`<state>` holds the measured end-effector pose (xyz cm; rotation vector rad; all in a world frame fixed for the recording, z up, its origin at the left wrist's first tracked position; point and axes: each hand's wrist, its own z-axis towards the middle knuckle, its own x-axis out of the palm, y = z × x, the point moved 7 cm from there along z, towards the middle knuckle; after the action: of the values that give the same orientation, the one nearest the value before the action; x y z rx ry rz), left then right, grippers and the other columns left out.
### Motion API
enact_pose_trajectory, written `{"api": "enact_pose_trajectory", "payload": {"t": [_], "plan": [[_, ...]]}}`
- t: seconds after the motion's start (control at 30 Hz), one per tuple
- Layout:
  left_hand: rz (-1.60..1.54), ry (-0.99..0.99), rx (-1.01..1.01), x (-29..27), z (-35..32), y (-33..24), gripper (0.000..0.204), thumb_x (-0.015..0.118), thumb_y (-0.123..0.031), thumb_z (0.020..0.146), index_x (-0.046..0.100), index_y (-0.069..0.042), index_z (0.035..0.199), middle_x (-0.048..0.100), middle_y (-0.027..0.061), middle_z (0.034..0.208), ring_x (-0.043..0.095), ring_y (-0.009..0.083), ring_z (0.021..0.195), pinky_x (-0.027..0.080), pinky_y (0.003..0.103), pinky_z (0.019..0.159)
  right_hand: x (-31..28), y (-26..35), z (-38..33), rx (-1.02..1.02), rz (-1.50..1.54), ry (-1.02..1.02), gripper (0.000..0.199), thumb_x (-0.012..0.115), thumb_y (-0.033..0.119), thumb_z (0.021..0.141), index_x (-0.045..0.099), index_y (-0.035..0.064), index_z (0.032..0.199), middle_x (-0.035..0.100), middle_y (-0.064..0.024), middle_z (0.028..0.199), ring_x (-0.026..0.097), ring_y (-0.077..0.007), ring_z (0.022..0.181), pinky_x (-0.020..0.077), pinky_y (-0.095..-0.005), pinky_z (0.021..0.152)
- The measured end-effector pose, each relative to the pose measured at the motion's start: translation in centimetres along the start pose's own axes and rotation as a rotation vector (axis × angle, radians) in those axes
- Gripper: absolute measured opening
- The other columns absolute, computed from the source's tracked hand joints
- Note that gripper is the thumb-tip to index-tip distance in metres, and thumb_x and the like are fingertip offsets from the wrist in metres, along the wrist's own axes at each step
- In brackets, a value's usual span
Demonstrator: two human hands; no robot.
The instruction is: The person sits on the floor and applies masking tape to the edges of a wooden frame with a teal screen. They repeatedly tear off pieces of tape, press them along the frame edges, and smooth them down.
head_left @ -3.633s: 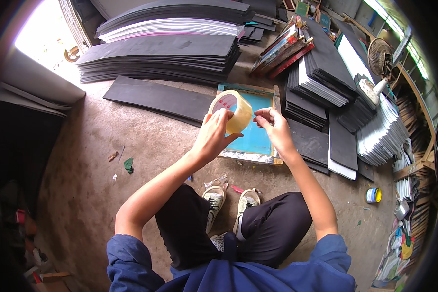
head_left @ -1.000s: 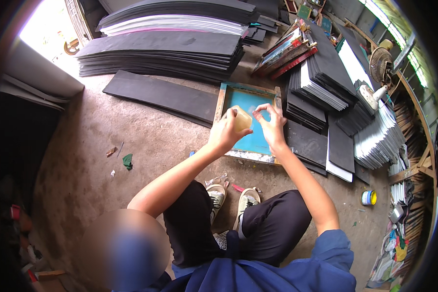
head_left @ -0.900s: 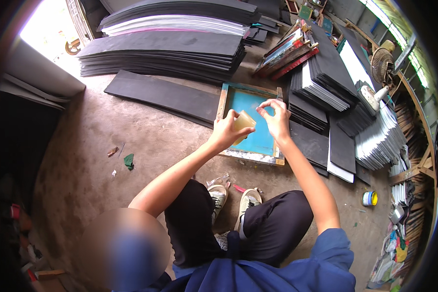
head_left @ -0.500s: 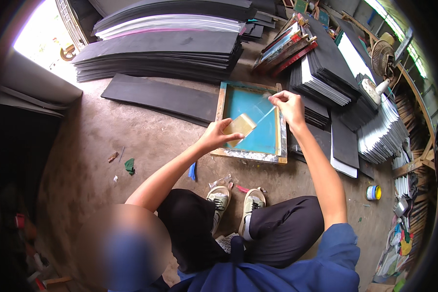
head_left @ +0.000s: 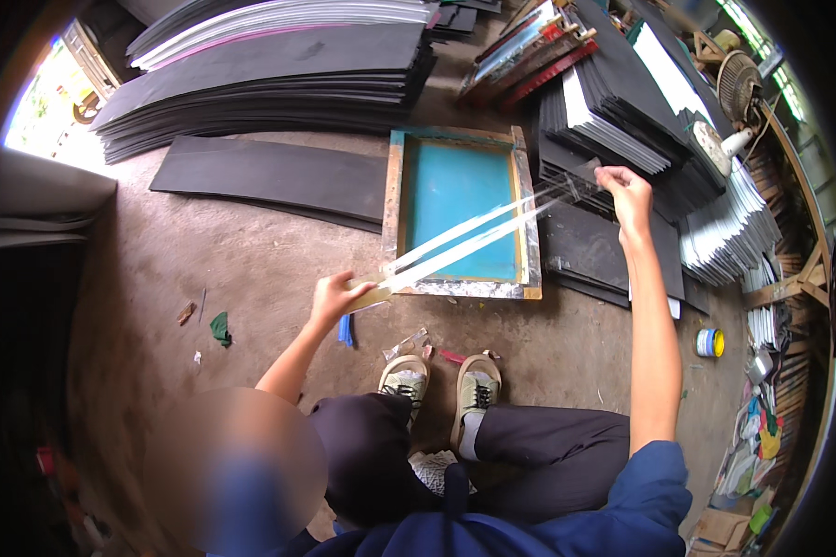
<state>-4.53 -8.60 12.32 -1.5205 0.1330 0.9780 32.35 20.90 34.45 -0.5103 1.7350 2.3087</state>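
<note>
I'm drawing tape [head_left: 464, 243] out over the frame [head_left: 460, 213], left hand [head_left: 336, 299] gripping the roll, right hand [head_left: 622, 190] pinching the end; next, probably lowering it onto an edge.

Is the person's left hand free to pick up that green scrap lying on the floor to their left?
Probably not right now: the left hand grips the tape roll, its strip stretched to the right hand. Bare floor lies between it and the green scrap.

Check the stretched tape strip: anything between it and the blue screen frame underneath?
Nothing visible. The tape strip runs taut from the roll in the left hand to the right hand, crossing diagonally above the wooden screen frame. The blue mesh under it looks bare. How high the strip sits above it cannot be told.
</note>
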Motion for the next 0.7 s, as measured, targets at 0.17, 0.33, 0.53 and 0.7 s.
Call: {"api": "enact_pose_trajectory", "payload": {"t": [0.17, 0.33, 0.53, 0.7], "plan": [[-0.212, 0.088, -0.047, -1.6, 2.3, 1.1, 0.041, 0.076, -0.032, 0.07, 0.053, 0.0, 0.058, 0.045, -0.0021, 0.049, 0.039, 0.0022, 0.05, 0.031, 0.024, 0.041, 1.3, -14.8, -5.7, 0.262, 0.259, -0.148, 0.007, 0.067, 0.006, 0.076, 0.064, 0.0027, 0.081, 0.063, -0.0021, 0.076, 0.056, -0.0087, 0.07, 0.0431, -0.0225, 0.068], [-0.009, 0.266, -0.035, -2.1, 4.9, -0.6, 0.044, 0.073, -0.035, 0.072, 0.05, -0.002, 0.054, 0.043, -0.0007, 0.046, 0.038, 0.0037, 0.047, 0.032, 0.025, 0.041, 3.3, -27.4, -14.9, 0.683, -0.186, -0.324, 0.018, 0.066, 0.03, 0.078, 0.066, 0.0159, 0.089, 0.066, -0.0034, 0.094, 0.057, -0.0198, 0.097, 0.032, -0.0454, 0.095], [0.147, 0.33, -0.022, -1.7, 5.4, 0.9, 0.044, 0.073, -0.033, 0.07, 0.048, 0.001, 0.055, 0.039, 0.0047, 0.046, 0.037, 0.0063, 0.048, 0.034, 0.027, 0.044, 6.0, -28.5, -17.6, 0.597, 0.108, -0.33, 0.014, 0.069, 0.016, 0.077, 0.067, 0.0074, 0.087, 0.067, -0.0043, 0.082, 0.06, -0.0114, 0.078, 0.0443, -0.0269, 0.071], [0.184, 0.358, -0.073, -0.4, 5.6, 1.8, 0.044, 0.073, -0.033, 0.07, 0.049, 0.001, 0.056, 0.04, 0.0036, 0.047, 0.038, 0.0061, 0.048, 0.035, 0.027, 0.044, 6.0, -29.2, -17.8, 0.574, 0.059, -0.249, 0.015, 0.069, 0.01, 0.076, 0.066, 0.0064, 0.091, 0.067, -0.003, 0.081, 0.058, -0.0084, 0.07, 0.0437, -0.0243, 0.066]]}}
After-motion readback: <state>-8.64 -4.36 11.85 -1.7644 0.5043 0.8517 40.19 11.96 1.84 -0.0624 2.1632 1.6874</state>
